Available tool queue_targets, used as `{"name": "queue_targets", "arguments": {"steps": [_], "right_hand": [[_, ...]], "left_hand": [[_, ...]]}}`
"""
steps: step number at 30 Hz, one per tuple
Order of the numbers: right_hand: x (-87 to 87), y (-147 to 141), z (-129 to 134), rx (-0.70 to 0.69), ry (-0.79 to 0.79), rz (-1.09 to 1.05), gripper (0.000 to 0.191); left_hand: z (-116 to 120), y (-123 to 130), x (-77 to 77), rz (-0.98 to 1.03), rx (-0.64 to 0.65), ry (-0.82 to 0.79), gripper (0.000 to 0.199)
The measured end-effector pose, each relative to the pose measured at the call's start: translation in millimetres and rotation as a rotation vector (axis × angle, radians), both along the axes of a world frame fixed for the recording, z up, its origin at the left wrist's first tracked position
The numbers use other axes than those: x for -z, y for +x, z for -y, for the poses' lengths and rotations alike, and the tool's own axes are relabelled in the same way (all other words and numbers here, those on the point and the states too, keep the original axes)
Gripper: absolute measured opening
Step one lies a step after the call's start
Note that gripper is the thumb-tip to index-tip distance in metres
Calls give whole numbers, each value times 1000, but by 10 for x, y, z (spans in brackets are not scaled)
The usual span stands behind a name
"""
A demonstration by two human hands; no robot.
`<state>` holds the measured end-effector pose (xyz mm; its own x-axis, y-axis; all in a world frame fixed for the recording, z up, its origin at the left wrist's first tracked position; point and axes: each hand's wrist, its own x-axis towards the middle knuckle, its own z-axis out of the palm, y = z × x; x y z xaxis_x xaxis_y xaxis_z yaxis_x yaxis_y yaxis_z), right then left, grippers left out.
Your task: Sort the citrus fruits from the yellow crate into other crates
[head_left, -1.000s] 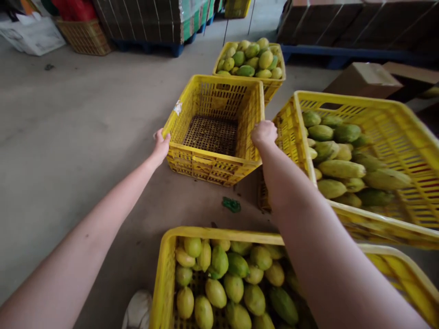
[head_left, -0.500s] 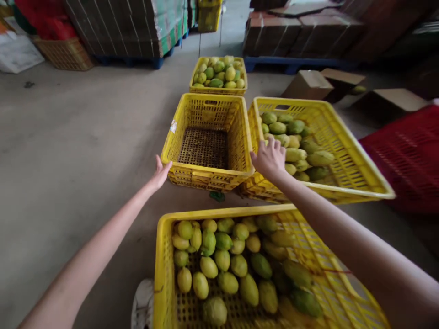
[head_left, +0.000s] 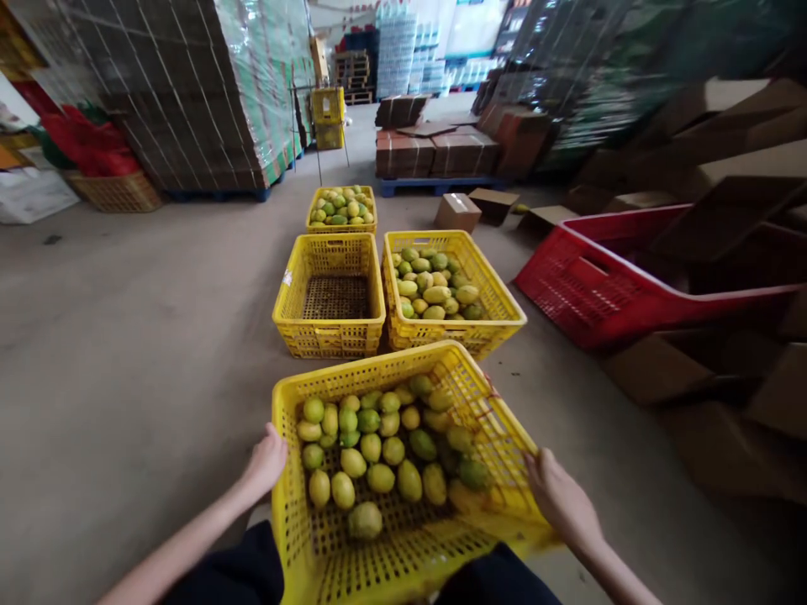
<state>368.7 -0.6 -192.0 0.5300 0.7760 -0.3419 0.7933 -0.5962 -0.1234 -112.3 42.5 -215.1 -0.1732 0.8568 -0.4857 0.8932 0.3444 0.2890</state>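
Note:
A yellow plastic crate (head_left: pixel 371 366) is right before me, its far edge angled up to the right. Inside lie several yellow-green oval fruits (head_left: pixel 380 478) that look like papayas, mostly toward the left and middle. My left hand (head_left: pixel 267 461) is closed around the crate's left side, fingers partly hidden by the wall. On the opposite side, my right hand (head_left: pixel 563 502) grips the right wall, its fingertips against the slats. Just beyond stand an empty yellow crate (head_left: pixel 328 330) and, to its right, a yellow crate of fruit (head_left: pixel 501 296).
Farther back is a smaller-looking yellow crate of fruit (head_left: pixel 344 227). A red crate (head_left: pixel 567 294) and cardboard boxes (head_left: pixel 668 370) crowd the right. Wrapped pallet stacks (head_left: pixel 182 92) and a blue pallet with flat cartons (head_left: pixel 435 185) stand behind. Concrete floor (head_left: pixel 139 336) stretches left.
Both hands have left the empty crate's rim and now hold the sides of the near fruit crate. My view has tilted up and pulled back, showing more of the room.

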Motion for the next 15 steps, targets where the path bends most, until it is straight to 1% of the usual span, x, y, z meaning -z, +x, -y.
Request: {"name": "queue_targets", "arguments": {"steps": [2,4,6,8,11,13,15], "right_hand": [[-2,-106,27,-60,7,-5,32],[-10,-183,42,-36,25,2,34],[-17,-241,58,-2,37,-21,36],[-25,-301,71,46,42,-43,40],[-49,-409,80,106,39,-56,45],[-72,-473,88,125,30,-57,47],[-96,-510,104,124,19,-64,47]], "left_hand": [[-103,36,-89,-37,19,44,24],[-250,71,-146,-74,18,76,24],[-467,110,-183,-100,17,100,26],[-732,150,-208,-111,22,110,29],[-1085,188,-227,-118,32,106,37],[-1215,200,-242,-127,34,96,41],[-1245,224,-288,-138,29,78,44]]}}
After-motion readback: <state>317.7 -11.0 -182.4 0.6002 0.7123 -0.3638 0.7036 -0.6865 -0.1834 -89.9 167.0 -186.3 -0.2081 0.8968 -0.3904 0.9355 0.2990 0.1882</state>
